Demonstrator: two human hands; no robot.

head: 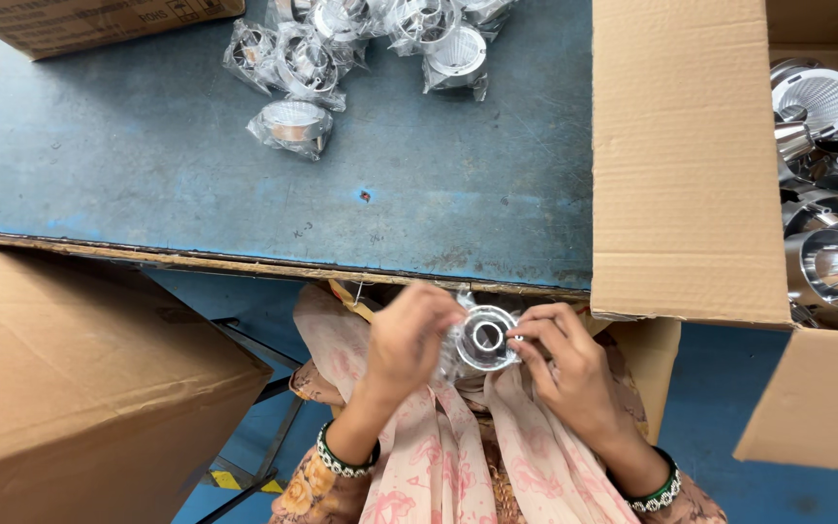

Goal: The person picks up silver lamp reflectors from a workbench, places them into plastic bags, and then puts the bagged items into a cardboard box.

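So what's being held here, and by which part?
Both hands hold one round metal part in clear wrap, above the lap. The right hand pinches its right rim; the left hand grips the left side, seemingly by the wrap.

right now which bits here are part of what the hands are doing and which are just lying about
In hand:
- left hand and right hand, both on the shiny round metal part in clear wrap
- bagged parts on the blue table
- bare metal parts in the open box

Lying about:
- closed carton at left
- carton at far corner
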